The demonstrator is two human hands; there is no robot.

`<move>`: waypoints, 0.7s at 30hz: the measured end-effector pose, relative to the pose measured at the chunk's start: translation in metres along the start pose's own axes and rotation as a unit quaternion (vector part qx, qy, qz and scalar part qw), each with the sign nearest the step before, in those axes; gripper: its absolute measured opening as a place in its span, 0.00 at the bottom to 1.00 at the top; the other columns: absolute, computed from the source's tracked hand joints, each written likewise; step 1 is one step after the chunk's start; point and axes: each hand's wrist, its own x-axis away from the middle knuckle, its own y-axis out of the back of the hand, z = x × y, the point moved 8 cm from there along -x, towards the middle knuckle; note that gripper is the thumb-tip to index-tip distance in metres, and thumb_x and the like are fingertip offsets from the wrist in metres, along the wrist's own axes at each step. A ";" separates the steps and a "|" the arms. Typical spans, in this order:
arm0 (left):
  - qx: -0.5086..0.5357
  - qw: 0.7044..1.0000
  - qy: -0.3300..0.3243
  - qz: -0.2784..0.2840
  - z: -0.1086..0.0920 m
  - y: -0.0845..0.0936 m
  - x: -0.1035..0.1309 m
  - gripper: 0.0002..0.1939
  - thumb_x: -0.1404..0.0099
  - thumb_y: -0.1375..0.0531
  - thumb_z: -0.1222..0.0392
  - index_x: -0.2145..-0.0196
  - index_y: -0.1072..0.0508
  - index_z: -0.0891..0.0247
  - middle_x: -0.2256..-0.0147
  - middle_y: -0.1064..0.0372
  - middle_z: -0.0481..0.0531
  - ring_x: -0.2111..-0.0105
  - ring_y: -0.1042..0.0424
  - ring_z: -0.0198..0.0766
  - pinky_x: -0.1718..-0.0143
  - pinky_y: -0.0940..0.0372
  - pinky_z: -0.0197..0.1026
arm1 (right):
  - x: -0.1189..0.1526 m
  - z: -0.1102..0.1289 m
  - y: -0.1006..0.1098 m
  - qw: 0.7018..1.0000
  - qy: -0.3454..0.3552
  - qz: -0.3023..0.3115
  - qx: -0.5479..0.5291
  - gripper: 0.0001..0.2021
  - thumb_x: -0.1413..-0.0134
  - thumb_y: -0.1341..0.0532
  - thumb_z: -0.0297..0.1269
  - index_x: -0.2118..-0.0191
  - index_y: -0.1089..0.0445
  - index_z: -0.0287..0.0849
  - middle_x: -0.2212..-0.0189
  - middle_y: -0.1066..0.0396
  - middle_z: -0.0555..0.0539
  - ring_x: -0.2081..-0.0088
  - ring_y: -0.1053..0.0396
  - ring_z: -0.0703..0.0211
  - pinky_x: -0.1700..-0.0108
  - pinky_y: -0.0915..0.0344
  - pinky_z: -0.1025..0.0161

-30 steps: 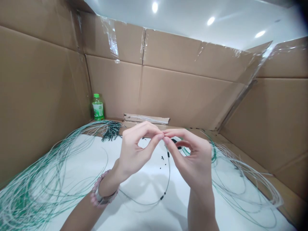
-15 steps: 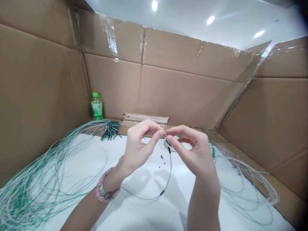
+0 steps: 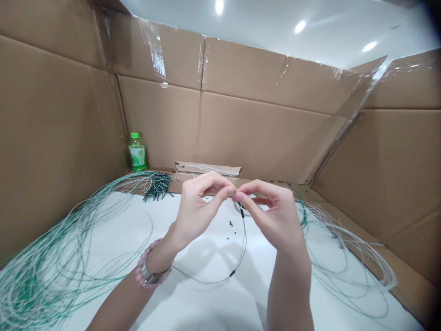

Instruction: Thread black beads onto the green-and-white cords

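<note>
Above the white table, the fingertips of my two hands meet. My left hand [image 3: 200, 207], with a pink bead bracelet [image 3: 151, 269] on its wrist, pinches the end of a thin wire. My right hand [image 3: 272, 214] is closed in a pinch on the same wire, touching the left fingertips; the tip between them is hidden. From the fingers the thin wire [image 3: 245, 239] hangs in a loop, carrying a black sleeve [image 3: 242, 214] near the top and another black sleeve [image 3: 232, 273] lower down. Several tiny black pieces [image 3: 230, 224] lie beneath the hands.
A large bundle of green and white wires [image 3: 44, 271] spreads along the left, its dark ends [image 3: 158, 186] at the back. More coiled wires [image 3: 365, 257] lie on the right. A green bottle [image 3: 138, 154] stands in the back left corner. Cardboard walls [image 3: 268, 119] surround the table.
My right hand has moved slightly left, closing onto the left fingertips. The short pale bit of wire seen between them before is now covered. The lower loop has barely shifted.
</note>
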 end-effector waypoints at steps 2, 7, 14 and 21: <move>-0.009 1.000 -0.004 0.013 -0.001 -0.001 0.000 0.06 0.39 0.38 0.64 0.73 0.27 0.64 0.74 0.29 0.47 0.74 0.32 0.28 0.73 0.35 0.28 | 0.000 -0.002 -0.002 1.000 -0.009 0.012 -0.004 0.04 0.48 0.37 0.29 0.72 0.27 0.42 0.75 0.26 0.54 0.72 0.29 0.71 0.70 0.31 0.76; 0.040 0.998 0.005 0.042 0.013 -0.005 -0.002 0.06 0.39 0.38 0.59 0.71 0.26 0.64 0.73 0.29 0.48 0.73 0.31 0.29 0.73 0.35 0.29 | 0.000 -0.002 -0.003 0.999 -0.014 0.032 -0.018 0.04 0.47 0.38 0.29 0.72 0.29 0.41 0.75 0.28 0.54 0.72 0.30 0.71 0.69 0.31 0.77; -0.168 0.918 0.146 0.328 0.122 -0.063 0.023 0.10 0.37 0.43 0.58 0.66 0.26 0.68 0.68 0.27 0.54 0.68 0.30 0.35 0.66 0.35 0.35 | 0.003 -0.002 0.017 0.998 -0.008 -0.038 -0.056 0.04 0.49 0.37 0.27 0.72 0.28 0.42 0.76 0.29 0.54 0.73 0.31 0.71 0.72 0.31 0.77; -0.220 0.794 0.181 0.537 0.201 -0.105 0.099 0.12 0.55 0.35 0.70 0.69 0.25 0.66 0.72 0.30 0.48 0.75 0.35 0.32 0.75 0.43 0.32 | 0.005 0.001 0.024 0.995 0.008 -0.060 -0.079 0.06 0.50 0.37 0.25 0.72 0.27 0.43 0.77 0.29 0.56 0.73 0.32 0.73 0.72 0.32 0.79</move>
